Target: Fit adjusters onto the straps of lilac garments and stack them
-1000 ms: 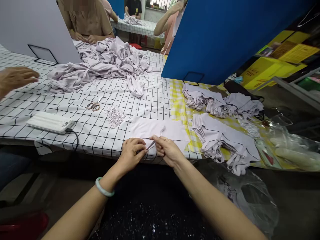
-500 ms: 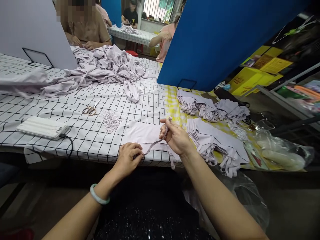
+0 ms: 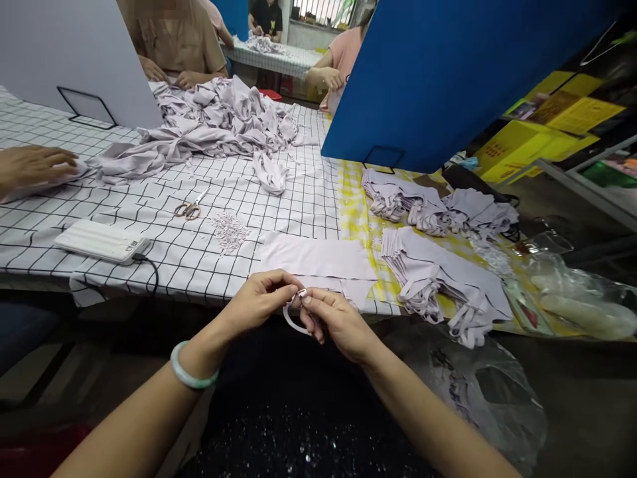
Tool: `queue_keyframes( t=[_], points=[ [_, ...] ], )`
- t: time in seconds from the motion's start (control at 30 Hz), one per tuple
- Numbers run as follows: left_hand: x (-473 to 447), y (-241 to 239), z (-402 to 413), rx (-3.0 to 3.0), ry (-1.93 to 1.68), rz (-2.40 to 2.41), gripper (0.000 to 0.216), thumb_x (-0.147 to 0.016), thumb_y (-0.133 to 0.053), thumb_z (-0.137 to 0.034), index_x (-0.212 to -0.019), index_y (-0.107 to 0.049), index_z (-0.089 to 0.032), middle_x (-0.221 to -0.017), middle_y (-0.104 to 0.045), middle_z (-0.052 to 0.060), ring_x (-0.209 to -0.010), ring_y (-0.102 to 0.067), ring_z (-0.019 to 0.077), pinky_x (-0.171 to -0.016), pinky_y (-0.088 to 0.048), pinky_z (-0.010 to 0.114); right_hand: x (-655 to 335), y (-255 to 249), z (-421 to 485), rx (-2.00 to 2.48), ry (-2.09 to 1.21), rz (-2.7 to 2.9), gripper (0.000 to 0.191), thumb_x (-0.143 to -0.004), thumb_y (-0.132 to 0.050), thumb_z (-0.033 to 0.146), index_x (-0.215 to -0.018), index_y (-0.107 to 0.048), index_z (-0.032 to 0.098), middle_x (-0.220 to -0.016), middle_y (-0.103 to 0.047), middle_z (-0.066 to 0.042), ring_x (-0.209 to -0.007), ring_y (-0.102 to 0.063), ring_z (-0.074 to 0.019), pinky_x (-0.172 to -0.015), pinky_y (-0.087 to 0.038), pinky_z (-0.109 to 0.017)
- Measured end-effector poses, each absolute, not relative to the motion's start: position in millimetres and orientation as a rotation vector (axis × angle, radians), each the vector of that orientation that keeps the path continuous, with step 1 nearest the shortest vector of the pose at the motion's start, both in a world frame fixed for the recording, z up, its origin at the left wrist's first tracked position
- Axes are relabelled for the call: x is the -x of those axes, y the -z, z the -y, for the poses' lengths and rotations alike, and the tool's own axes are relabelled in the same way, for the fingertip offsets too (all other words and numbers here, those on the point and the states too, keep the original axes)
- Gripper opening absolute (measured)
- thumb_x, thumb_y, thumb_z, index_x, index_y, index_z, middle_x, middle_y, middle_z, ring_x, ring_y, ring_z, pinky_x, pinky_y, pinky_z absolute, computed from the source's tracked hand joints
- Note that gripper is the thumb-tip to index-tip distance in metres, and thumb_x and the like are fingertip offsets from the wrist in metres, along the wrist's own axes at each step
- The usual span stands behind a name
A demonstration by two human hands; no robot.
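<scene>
In the lower middle of the frame, the person's left hand [image 3: 256,295] and right hand [image 3: 341,322] are close together. They both hold a thin, pale strap [image 3: 290,322]. The left thumb and finger pinch it in a narrow grip near its small end. The right thumb and fingers pinch it too, just beside the left ones, and the rest of the strap hangs in a round loop below. It is too small to tell just where each fingertip sits on it. A green and white bangle [image 3: 179,365] is around the left wrist.

Just above the hands, a flat piece of pale cloth [image 3: 318,257] lies on the table. To the left of it is a little heap of tiny scraps [image 3: 229,231]. Scissors [image 3: 188,210] lie near the scraps, with their blades a bit apart. A white box [image 3: 99,241] with a black cord sits at the middle left.

On the right, two stacks of cloth pieces with straps, an upper stack [image 3: 405,192] and a lower stack [image 3: 448,269], lie on a yellow checked cloth [image 3: 351,192]. A big messy pile of cloth [image 3: 223,119] fills the upper left middle. At the left edge, another person's hand [image 3: 37,166] rests on some cloth.
</scene>
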State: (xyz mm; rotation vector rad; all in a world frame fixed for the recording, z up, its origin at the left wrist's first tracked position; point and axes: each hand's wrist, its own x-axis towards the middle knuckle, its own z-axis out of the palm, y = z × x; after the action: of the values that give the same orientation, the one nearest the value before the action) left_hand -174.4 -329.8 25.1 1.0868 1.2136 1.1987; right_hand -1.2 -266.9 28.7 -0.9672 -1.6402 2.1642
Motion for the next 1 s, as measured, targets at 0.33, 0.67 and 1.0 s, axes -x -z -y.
queue_keyframes(
  t=[0.33, 0.67, 1.0],
  points=[
    [168.9, -10.8, 342.0, -1.135, -1.109, -1.399, 0.014, -0.083, -0.062, -0.029, -0.079, -0.063, -0.016, -0.075, -0.066, 0.002, -0.071, -0.061, 0.0139, -0.068, -0.05, 0.028, -8.6, -7.9, 285.5, 1.043, -1.902, 1.944, 0.034, -0.096, -0.05, 0.05, -0.085, -0.063, 0.02, -0.061, -0.044, 0.005, -0.055, -0.038, -0.0106, -0.052, -0.03, -0.023],
    [174.3, 15.1, 288.5, -1.855, -1.035, -1.682, 0.014, -0.079, -0.052, -0.008, -0.086, -0.061, -0.018, -0.09, -0.064, 0.006, -0.083, -0.058, 0.0193, -0.078, -0.05, 0.035, 2.6, -0.2, 251.1, 1.256, -1.904, 1.475, 0.03, -0.082, -0.067, 0.049, -0.081, -0.064, 0.019, -0.061, -0.057, 0.002, -0.048, -0.054, -0.0101, -0.044, -0.041, -0.02],
    [193.9, 44.3, 253.8, -1.986, -1.009, -1.692, 0.016, -0.084, -0.049, -0.007, -0.079, -0.06, -0.018, -0.087, -0.064, 0.007, -0.082, -0.06, 0.0179, -0.075, -0.052, 0.033, 30.7, 4.8, 224.7, 1.447, -2.067, 1.144, 0.016, -0.088, -0.062, 0.023, -0.076, -0.066, 0.014, -0.061, -0.067, -0.004, -0.045, -0.061, -0.0102, -0.043, -0.053, -0.02]
  ],
)
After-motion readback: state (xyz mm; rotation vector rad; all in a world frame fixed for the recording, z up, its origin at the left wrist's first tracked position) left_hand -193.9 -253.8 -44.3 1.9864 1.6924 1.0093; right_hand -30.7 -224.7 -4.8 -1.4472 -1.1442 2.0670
